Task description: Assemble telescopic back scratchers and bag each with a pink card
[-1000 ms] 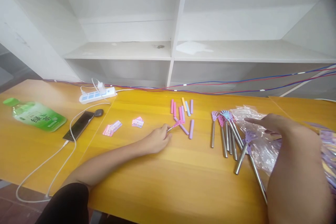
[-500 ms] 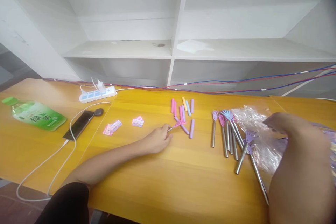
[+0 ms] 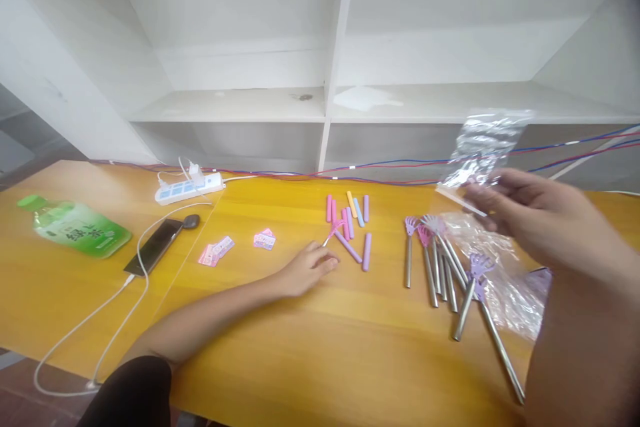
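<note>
My left hand (image 3: pixel 306 269) is closed on the metal handle of a pink back scratcher (image 3: pixel 334 229), low over the table. Just beyond it lie several pink, purple, blue and orange tubes (image 3: pixel 367 251). At the right, my right hand (image 3: pixel 520 207) pinches a clear plastic bag (image 3: pixel 487 140) near its lower edge and holds it up above the table. Beneath and left of that hand rests a pile of metal-handled scratchers (image 3: pixel 443 260) with purple, pink and blue claw heads. More clear bags (image 3: pixel 515 293) lie beside the pile, partly hidden by my right arm.
Two small groups of printed cards (image 3: pixel 216 251) lie left of my left hand. Further left are a phone (image 3: pixel 155 247) on a white cable, a green-capped bottle (image 3: pixel 83 230) and a power strip (image 3: pixel 190 188). White shelving (image 3: pixel 225 105) stands behind the table.
My right hand has risen from the bags at the right and moved left and away, now with a clear bag in it. The pink scratcher in my left hand has turned to point more away from me.
</note>
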`<state>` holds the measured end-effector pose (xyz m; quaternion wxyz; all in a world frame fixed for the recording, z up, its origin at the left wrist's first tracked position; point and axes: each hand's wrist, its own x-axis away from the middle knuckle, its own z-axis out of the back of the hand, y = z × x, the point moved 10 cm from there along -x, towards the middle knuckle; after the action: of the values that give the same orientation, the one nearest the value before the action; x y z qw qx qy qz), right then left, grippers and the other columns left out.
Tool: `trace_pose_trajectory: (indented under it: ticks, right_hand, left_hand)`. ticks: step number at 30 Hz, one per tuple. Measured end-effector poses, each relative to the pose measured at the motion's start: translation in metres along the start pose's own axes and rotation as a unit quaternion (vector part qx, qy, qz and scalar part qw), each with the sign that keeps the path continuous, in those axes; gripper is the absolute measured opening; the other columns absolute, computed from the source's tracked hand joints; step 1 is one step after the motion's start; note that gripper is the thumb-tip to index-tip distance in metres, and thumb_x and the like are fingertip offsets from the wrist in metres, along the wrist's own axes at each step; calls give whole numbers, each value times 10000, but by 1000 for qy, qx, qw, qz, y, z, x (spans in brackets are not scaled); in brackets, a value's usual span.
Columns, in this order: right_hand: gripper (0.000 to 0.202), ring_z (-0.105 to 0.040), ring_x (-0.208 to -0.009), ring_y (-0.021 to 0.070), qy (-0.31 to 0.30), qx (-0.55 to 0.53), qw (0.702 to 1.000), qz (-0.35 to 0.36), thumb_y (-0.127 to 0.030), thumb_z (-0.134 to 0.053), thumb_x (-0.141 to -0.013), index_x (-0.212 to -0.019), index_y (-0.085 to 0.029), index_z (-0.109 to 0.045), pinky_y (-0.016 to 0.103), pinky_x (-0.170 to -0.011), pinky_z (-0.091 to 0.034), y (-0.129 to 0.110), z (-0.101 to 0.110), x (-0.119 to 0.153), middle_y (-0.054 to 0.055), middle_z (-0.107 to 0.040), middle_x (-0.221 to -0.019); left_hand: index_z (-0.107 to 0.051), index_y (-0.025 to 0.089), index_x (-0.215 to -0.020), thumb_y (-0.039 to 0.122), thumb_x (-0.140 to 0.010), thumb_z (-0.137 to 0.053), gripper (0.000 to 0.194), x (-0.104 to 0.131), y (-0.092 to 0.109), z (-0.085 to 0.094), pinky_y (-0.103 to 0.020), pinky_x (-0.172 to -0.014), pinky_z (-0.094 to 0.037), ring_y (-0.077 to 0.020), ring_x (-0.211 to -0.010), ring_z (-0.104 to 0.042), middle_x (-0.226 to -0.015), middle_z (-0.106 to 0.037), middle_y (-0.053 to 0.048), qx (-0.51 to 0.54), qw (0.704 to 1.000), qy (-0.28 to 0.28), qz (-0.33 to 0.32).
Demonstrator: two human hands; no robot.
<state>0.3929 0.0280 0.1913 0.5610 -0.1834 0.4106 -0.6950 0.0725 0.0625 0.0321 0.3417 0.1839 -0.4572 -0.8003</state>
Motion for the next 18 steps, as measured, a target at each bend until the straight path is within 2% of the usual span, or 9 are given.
trace_pose_trajectory:
  ticks: [2, 4, 8, 10, 13, 16, 18]
  right_hand:
    - [585, -523, -651, 112, -108, -90, 990, -11, -747, -685, -873, -1000, -176, -655, 257, -583, -404, -15, -47, 1, 57, -590, -791]
    - [601, -490, -600, 98, -185, -149, 971, -13, -750, -699, -858, -1015, -172, -649, 235, -533, -376, -26, -85, 4, 37, -578, -757]
    - [634, -442, -560, 68, -248, -228, 941, -35, -726, -766, -809, -1096, -170, -662, 213, -516, -355, -34, -135, 11, 6, -556, -749]
    - [626, -470, -598, 74, -265, -259, 928, -46, -701, -782, -810, -1124, -172, -665, 213, -544, -389, -36, -154, 16, 21, -594, -807]
    - [571, -517, -645, 96, -276, -307, 910, -38, -647, -779, -839, -1130, -172, -652, 222, -556, -409, -44, -175, 23, 46, -631, -867]
    - [504, -604, -746, 142, -267, -386, 882, -31, -589, -766, -857, -1117, -178, -634, 246, -587, -455, -50, -190, 24, 72, -640, -950]
    - [437, -602, -738, 136, -221, -426, 877, -43, -533, -774, -834, -1048, -191, -608, 238, -571, -448, -44, -193, 21, 43, -609, -909]
  left_hand:
    - [-658, 205, -1332, 582, -1023, -483, 518, 2, 4, 4, -387, -982, -490, -219, -1031, -580, -1116, -595, -87, 43, 999, 18, 0]
    - [-560, 225, -1479, 617, -1003, -513, 618, 4, 8, 5, -339, -875, -507, -188, -921, -562, -1119, -596, -81, 81, 997, 20, 2]
    - [-412, 245, -1605, 635, -943, -620, 795, 6, 15, 4, -277, -741, -464, -137, -775, -473, -1135, -597, -77, 115, 993, 14, -6]
    - [-502, 258, -1549, 621, -901, -693, 767, 5, 17, 2, -267, -729, -444, -129, -759, -450, -1097, -603, -60, 115, 993, 8, -15]
    - [-746, 213, -1227, 616, -854, -750, 549, 3, 17, -4, -263, -714, -445, -128, -754, -478, -970, -595, -38, 123, 992, -11, -21]
    - [-771, 177, -1007, 622, -871, -721, 469, 3, 11, -2, -260, -664, -458, -120, -718, -516, -931, -586, -36, 162, 987, 10, 2]
    - [-756, 172, -974, 602, -886, -709, 441, 4, 10, 8, -263, -685, -474, -123, -742, -537, -941, -593, -37, 175, 983, 59, 3]
